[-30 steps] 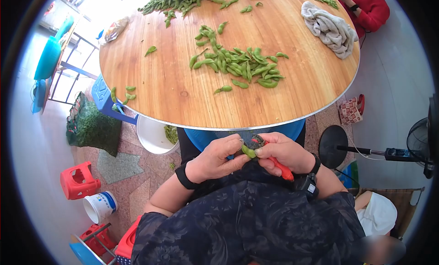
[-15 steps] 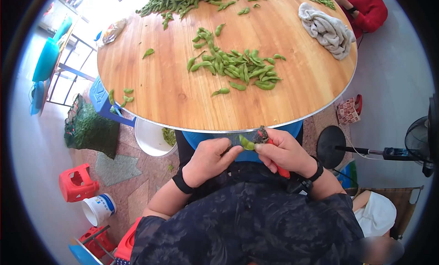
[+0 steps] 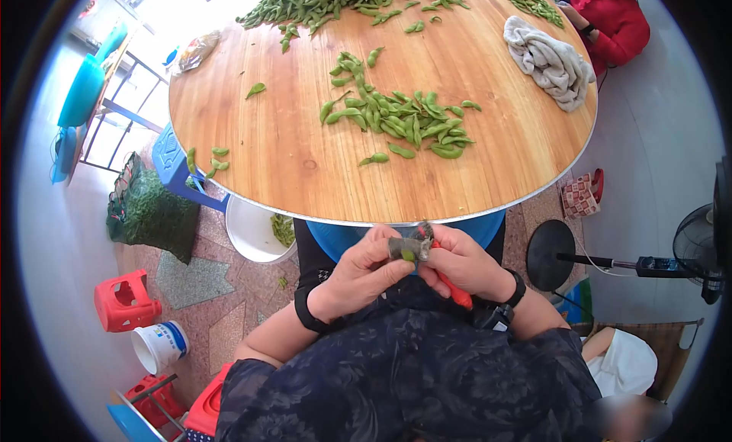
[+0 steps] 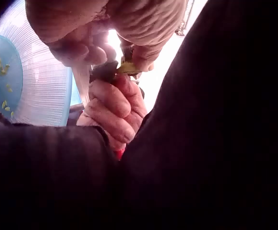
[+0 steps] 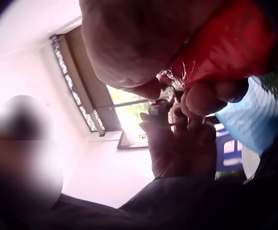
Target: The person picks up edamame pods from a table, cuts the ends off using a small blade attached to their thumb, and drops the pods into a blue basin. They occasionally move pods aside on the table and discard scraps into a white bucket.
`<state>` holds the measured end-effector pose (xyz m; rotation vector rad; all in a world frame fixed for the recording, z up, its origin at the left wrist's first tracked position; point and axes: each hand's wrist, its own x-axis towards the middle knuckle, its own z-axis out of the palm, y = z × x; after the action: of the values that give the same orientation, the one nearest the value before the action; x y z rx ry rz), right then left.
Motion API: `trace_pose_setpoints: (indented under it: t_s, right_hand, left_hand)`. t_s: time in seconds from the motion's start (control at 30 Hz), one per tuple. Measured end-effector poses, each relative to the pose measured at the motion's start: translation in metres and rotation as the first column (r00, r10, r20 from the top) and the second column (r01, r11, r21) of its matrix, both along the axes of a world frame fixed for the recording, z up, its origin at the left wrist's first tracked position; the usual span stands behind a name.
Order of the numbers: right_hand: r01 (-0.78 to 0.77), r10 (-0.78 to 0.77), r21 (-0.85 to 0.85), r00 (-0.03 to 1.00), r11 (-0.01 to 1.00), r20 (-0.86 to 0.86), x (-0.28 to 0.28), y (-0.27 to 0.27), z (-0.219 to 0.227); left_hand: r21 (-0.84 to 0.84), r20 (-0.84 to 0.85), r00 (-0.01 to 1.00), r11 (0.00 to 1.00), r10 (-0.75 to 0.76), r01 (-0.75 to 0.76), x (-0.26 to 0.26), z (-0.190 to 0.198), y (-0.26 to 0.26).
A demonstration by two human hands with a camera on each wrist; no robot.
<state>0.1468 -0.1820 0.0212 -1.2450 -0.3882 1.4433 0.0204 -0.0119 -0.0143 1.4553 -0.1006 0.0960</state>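
Observation:
My left hand (image 3: 364,270) pinches a green soybean pod (image 3: 409,255) in front of my lap, with a grey wrapping (image 3: 397,248) around its forefinger. The pod shows yellow-green between the fingers in the left wrist view. My right hand (image 3: 467,265) grips a red-handled tool (image 3: 456,291), whose dark head (image 3: 424,232) meets the left fingertips. Fingers hide most of that head, so I cannot tell its kind. In the right wrist view the red handle (image 5: 230,43) lies under the curled fingers. Loose pods (image 3: 404,118) lie on the round wooden table (image 3: 274,171) ahead.
Below the table edge stands a blue basin (image 3: 324,240), with green beans inside in the left wrist view. Beside it is a white bucket (image 3: 248,232) holding pods. A cloth (image 3: 547,63) and a larger pod pile (image 3: 320,6) lie on the table. A fan (image 3: 550,255) stands right.
The hands have drawn together again after parting slightly half a second ago. Less of the pod shows now, and the grey wrapping faces up. The tabletop pods have not moved.

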Motion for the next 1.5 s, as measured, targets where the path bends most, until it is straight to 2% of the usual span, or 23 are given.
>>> trace_pose_setpoints:
  t_s: [0.03, 0.17, 0.23, 0.33, 0.57, 0.63, 0.77, 0.87, 0.9, 0.93, 0.97, 1.0, 1.03, 1.07, 1.13, 1.2, 1.27, 1.3, 1.33, 1.37, 1.43, 1.47, 1.5]
  right_hand:
    - [0.035, -0.031, -0.032, 0.995, 0.999, 0.098, 0.000, -0.001, 0.002]
    - [0.087, -0.080, -0.008, 0.944, 0.996, 0.319, 0.001, -0.009, 0.009]
    - [0.004, -0.135, 0.171, 0.633, 0.985, 0.762, -0.003, -0.009, 0.012]
    - [-0.056, -0.019, 0.074, 0.661, 0.996, 0.750, -0.002, -0.007, 0.011]
    - [-0.099, -0.011, 0.098, 0.644, 0.990, 0.765, -0.004, -0.004, -0.002]
    - [-0.125, 0.020, 0.076, 0.628, 0.989, 0.778, -0.004, -0.005, -0.003]
    - [-0.128, 0.049, 0.027, 0.554, 0.991, 0.831, -0.008, -0.003, 0.002]
    - [-0.133, -0.015, 0.101, 0.529, 0.986, 0.848, -0.009, -0.002, -0.003]
    - [-0.121, -0.036, 0.123, 0.549, 0.985, 0.835, -0.010, -0.003, -0.005]
    - [-0.110, -0.057, 0.144, 0.568, 0.983, 0.821, -0.010, -0.003, -0.008]
    - [-0.112, -0.056, 0.145, 0.568, 0.983, 0.821, -0.010, -0.002, -0.010]
    - [-0.143, -0.115, 0.228, 0.548, 0.963, 0.828, -0.009, -0.001, -0.012]
    - [-0.175, -0.174, 0.308, 0.529, 0.935, 0.830, -0.008, 0.000, -0.013]
    - [-0.175, -0.174, 0.308, 0.529, 0.935, 0.830, -0.007, 0.000, -0.010]
    - [-0.321, -0.006, 0.125, 0.347, 0.939, 0.938, -0.002, -0.001, 0.001]
    - [-0.323, 0.006, 0.101, 0.316, 0.941, 0.949, 0.002, -0.003, 0.005]
    - [-0.321, 0.017, 0.075, 0.275, 0.944, 0.961, 0.009, -0.004, 0.006]
    - [-0.256, -0.007, 0.143, 0.468, 0.956, 0.884, 0.013, -0.004, 0.003]
    - [-0.177, -0.038, 0.196, 0.639, 0.965, 0.768, 0.016, -0.004, 0.003]
    - [-0.179, -0.038, 0.195, 0.634, 0.964, 0.772, 0.018, -0.005, 0.007]
    - [-0.171, 0.081, 0.025, 0.586, 0.985, 0.807, 0.022, -0.006, 0.018]
    - [-0.194, 0.087, 0.015, 0.506, 0.981, 0.858, 0.020, -0.004, 0.015]
    - [-0.192, 0.084, 0.016, 0.502, 0.981, 0.861, 0.018, -0.002, 0.010]
  left_hand:
    - [0.163, 0.112, 0.991, 0.983, 0.070, -0.088, 0.002, 0.000, 0.001]
    - [0.130, 0.002, 0.997, 0.989, 0.074, -0.073, 0.001, 0.009, -0.001]
    - [-0.133, -0.345, 0.938, 0.991, -0.021, -0.026, -0.005, 0.014, -0.004]
    - [-0.005, -0.264, 0.964, 1.000, 0.024, -0.026, -0.003, 0.008, -0.004]
    - [0.185, -0.230, 0.972, 0.983, 0.048, -0.004, -0.004, 0.007, -0.003]
    - [0.369, -0.116, 0.989, 0.928, 0.095, -0.046, -0.004, 0.008, -0.002]
    - [0.486, 0.043, 0.991, 0.864, 0.128, -0.132, -0.001, 0.013, -0.005]
    - [0.557, 0.129, 0.985, 0.813, 0.115, -0.168, 0.000, 0.011, -0.002]
    - [0.264, -0.130, 0.990, 0.964, 0.056, -0.020, 0.001, 0.010, -0.001]
    - [-0.087, -0.349, 0.933, 0.995, -0.085, 0.058, 0.001, 0.009, 0.000]
    - [-0.086, -0.349, 0.933, 0.995, -0.083, 0.056, 0.001, 0.006, 0.002]
    - [-0.362, -0.427, 0.880, 0.931, -0.208, 0.044, 0.002, 0.002, 0.004]
    - [-0.606, -0.460, 0.817, 0.795, -0.347, -0.003, 0.003, -0.001, 0.006]
    - [-0.719, -0.424, 0.799, 0.695, -0.427, -0.011, 0.004, -0.002, 0.007]
    - [-0.761, -0.401, 0.792, 0.648, -0.461, -0.008, 0.006, 0.001, 0.006]
    - [-0.801, -0.375, 0.782, 0.598, -0.498, -0.003, 0.006, 0.001, 0.006]
    - [-0.537, -0.408, 0.852, 0.841, -0.328, 0.066, 0.007, -0.004, 0.008]
    - [-0.537, -0.404, 0.854, 0.841, -0.329, 0.070, 0.008, 0.001, 0.009]
    - [-0.376, -0.389, 0.885, 0.921, -0.255, 0.100, 0.009, 0.010, 0.010]
    - [-0.202, -0.356, 0.916, 0.972, -0.183, 0.116, 0.010, 0.015, 0.011]
    - [-0.181, -0.311, 0.938, 0.978, -0.155, 0.101, 0.010, 0.006, 0.007]
    - [-0.185, -0.302, 0.939, 0.977, -0.162, 0.109, 0.010, 0.003, 0.006]
    - [-0.188, -0.294, 0.940, 0.975, -0.172, 0.120, 0.010, 0.002, 0.005]
